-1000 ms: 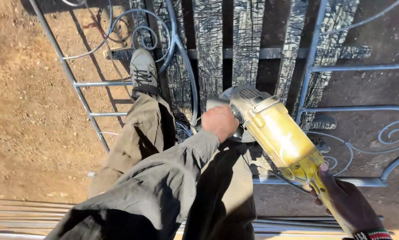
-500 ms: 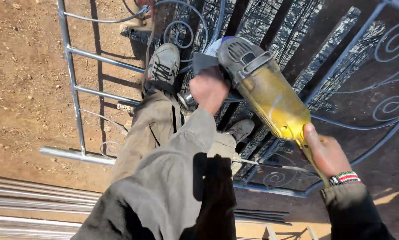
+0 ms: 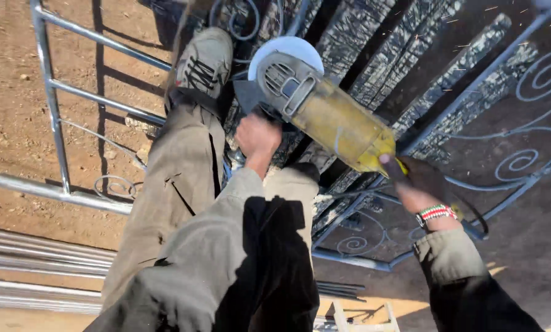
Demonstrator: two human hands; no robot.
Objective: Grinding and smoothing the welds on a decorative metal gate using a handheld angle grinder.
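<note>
Tool: a yellow angle grinder (image 3: 334, 120) with a grey guard and disc at its far end, held over the metal gate (image 3: 503, 117) lying on the dirt ground (image 3: 17, 117).
Handling: probably heavy and stiff; the spinning disc is the hazard, so it wants both hands, one at the side handle, one at the rear grip.
Left hand (image 3: 257, 136): fingers closed on the side handle beside the guard, arm reaching far.
Right hand (image 3: 418, 183): fingers wrapped round the rear grip, wrist with beaded bracelet (image 3: 436, 213) bent.
Foot: shoe (image 3: 203, 61) planted on the gate bars.
</note>
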